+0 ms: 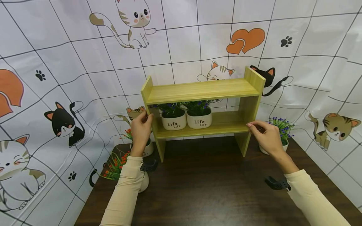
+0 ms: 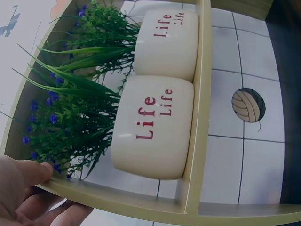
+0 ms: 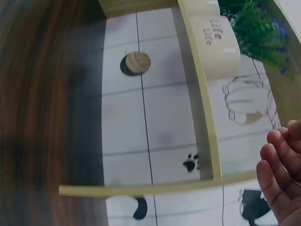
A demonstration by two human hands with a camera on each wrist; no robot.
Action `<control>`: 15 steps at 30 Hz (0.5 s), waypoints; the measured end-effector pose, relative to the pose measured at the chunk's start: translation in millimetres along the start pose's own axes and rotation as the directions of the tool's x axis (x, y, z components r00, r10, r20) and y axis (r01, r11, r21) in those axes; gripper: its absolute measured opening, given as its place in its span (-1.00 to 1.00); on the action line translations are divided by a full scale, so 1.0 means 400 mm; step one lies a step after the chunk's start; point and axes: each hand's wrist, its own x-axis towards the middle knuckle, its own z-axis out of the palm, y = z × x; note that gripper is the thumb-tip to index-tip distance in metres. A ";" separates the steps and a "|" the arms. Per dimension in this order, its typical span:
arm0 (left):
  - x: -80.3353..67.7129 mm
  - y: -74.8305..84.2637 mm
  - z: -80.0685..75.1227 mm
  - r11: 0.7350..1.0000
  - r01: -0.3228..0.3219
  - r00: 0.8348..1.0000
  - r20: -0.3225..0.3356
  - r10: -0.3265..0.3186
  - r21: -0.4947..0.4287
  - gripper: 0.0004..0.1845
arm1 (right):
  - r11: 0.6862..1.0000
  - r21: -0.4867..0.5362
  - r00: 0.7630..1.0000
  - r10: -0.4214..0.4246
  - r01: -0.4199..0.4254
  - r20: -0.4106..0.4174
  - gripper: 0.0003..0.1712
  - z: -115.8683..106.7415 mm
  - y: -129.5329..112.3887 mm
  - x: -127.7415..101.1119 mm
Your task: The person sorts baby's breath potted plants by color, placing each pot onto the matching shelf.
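A small two-tier wooden shelf (image 1: 203,90) stands on the table in the head view. My left hand (image 1: 142,131) grips the front edge of its left side panel. In the left wrist view, the thumb (image 2: 40,173) lies on the panel's inner side and the fingers outside it. My right hand (image 1: 267,138) is beside the right side panel, its fingers loosely bent with nothing between them. Two white pots lettered "Life", a left one (image 1: 174,121) and a right one (image 1: 199,120), stand side by side on the lower board, holding blue-flowered plants.
The dark brown table (image 1: 203,185) stretches out before the shelf. Left of it are two red-flowered potted plants, the rear pot (image 1: 148,148) and the nearer pot (image 1: 144,182), partly behind my left arm. A blue-flowered plant (image 1: 280,127) stands behind my right hand. Cat-printed sheeting (image 1: 186,40) covers the walls.
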 end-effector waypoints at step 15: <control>0.000 -0.001 0.000 1.000 0.009 1.000 -0.006 -0.009 0.007 -0.73 | 0.980 -0.132 0.988 0.146 -0.151 -0.046 -0.83 -0.144 0.112 -0.061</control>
